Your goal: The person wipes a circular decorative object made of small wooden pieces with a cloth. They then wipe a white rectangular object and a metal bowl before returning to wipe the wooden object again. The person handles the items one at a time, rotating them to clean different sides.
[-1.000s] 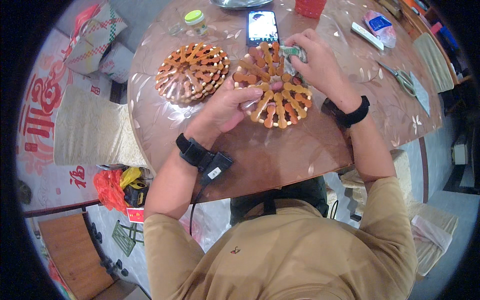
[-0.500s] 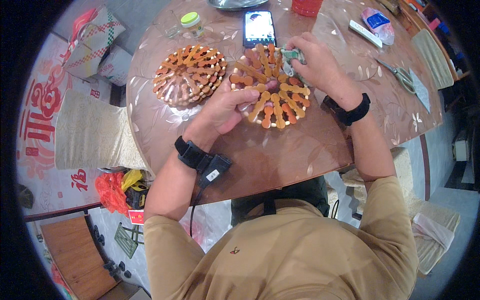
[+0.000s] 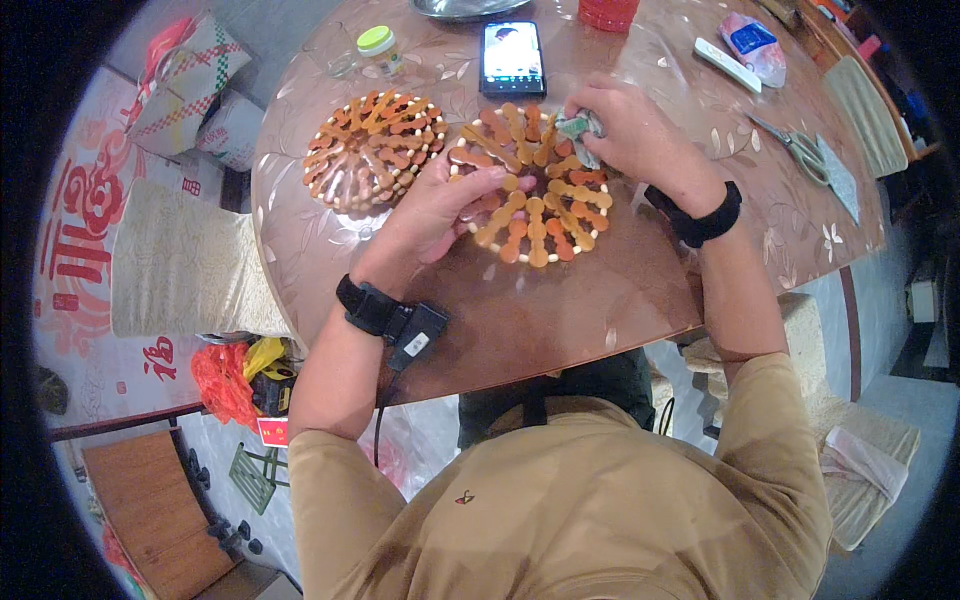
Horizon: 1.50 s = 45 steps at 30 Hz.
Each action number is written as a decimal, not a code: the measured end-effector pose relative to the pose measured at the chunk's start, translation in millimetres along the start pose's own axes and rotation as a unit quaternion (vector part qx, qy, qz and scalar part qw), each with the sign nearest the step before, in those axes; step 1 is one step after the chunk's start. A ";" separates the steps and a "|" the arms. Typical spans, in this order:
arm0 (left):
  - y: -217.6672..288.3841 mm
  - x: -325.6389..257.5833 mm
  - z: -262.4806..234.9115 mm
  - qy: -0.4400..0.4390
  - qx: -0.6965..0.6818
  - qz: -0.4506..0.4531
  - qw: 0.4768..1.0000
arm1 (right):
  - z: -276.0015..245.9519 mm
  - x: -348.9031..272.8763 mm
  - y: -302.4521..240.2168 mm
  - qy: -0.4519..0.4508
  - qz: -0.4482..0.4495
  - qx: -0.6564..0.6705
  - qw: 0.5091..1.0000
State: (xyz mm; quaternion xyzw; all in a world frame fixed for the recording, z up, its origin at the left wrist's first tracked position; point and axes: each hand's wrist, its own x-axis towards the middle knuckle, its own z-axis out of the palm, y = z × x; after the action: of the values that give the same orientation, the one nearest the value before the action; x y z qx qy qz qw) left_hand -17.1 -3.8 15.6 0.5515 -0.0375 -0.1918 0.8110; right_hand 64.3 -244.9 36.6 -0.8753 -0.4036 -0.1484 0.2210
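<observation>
Gripping one round mat of wooden pieces and pale beads (image 3: 536, 210) by its left side, the left hand (image 3: 432, 212) is nearly closed, thumb on top, some fingers beneath. The right hand (image 3: 632, 130) pinches one crumpled cloth (image 3: 584, 132) at the mat's upper-right rim, so the mat sits between both hands. Left of it lies one stack of similar mats (image 3: 372, 160), its layers too overlapped to count. Beyond stand one lidded jar (image 3: 379, 50) and one red container (image 3: 608, 12), contents indiscernible, and one phone (image 3: 511, 60).

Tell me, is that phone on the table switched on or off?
On: the phone has its screen lit up, showing a bright picture.
</observation>
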 end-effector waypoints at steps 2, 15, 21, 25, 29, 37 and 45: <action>2.1 -4.2 -2.8 0.043 0.047 0.004 0.998 | -2.6 0.0 4.4 -0.008 0.016 -0.016 1.000; 91.5 -24.2 -110.5 0.243 0.239 0.133 0.931 | 4.7 -1.5 23.8 -0.038 0.084 -0.020 0.996; 116.3 -11.4 -139.3 0.287 0.755 0.168 0.565 | 5.3 -3.1 19.7 -0.044 0.117 -0.038 0.991; 156.0 47.9 -94.4 0.157 0.672 0.219 0.689 | 15.6 -5.2 23.1 -0.019 0.094 -0.048 0.994; 154.3 117.5 -40.5 0.099 0.633 0.147 0.754 | 12.6 -2.4 24.6 -0.031 0.108 -0.048 0.993; 107.9 235.6 -87.9 0.181 0.759 0.161 0.605 | 4.6 -5.3 14.4 -0.035 0.139 -0.029 0.989; 86.6 279.0 -129.3 0.162 0.755 0.138 0.621 | 10.0 -7.8 17.6 0.007 0.115 0.008 0.993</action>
State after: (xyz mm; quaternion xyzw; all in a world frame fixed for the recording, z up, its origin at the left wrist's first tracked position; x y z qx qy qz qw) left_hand 299.2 39.3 2.0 0.9802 -0.1122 0.1104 0.1198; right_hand 73.8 -255.0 19.9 -0.9131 -0.3000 -0.1244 0.2466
